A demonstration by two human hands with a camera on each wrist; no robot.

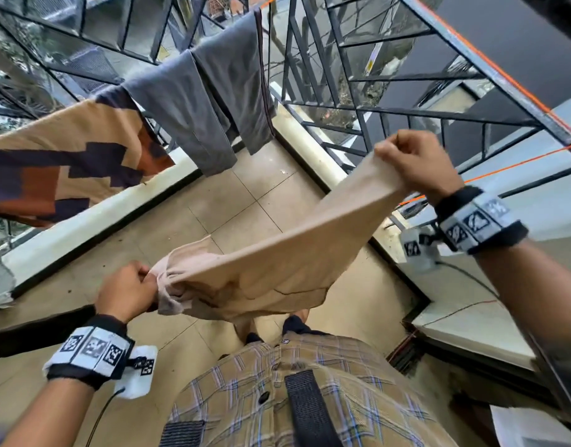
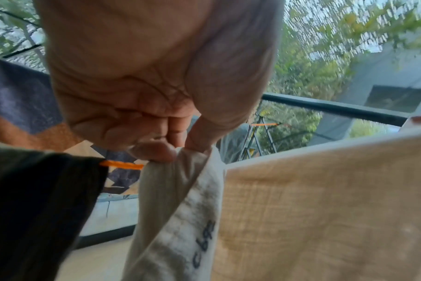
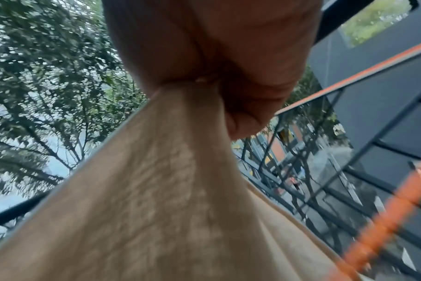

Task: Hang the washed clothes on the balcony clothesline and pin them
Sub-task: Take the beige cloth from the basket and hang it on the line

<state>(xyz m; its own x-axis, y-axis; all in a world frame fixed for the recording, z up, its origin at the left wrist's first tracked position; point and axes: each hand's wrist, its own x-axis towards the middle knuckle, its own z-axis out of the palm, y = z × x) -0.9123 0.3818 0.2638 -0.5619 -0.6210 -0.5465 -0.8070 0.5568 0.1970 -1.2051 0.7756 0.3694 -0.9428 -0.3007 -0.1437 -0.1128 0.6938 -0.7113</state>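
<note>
gripping beige cloth (image 1: 287, 253); only left wrist view shows its inked lettering (image 2: 204, 245).

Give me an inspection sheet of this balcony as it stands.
Surface: tiled floor, bare, small specks.
Job's things: beige cloth stretched between both hands, not on the orange line; grey trousers and patterned cloth already hung.
Clutter: white sheet at lower right.
Grippers: left hand grips one bunched end, right hand the other, raised.
Cables: wrist-camera leads on both arms.
Surroundings: metal grille, trees beyond.
Pegs: nothing seen.
</note>
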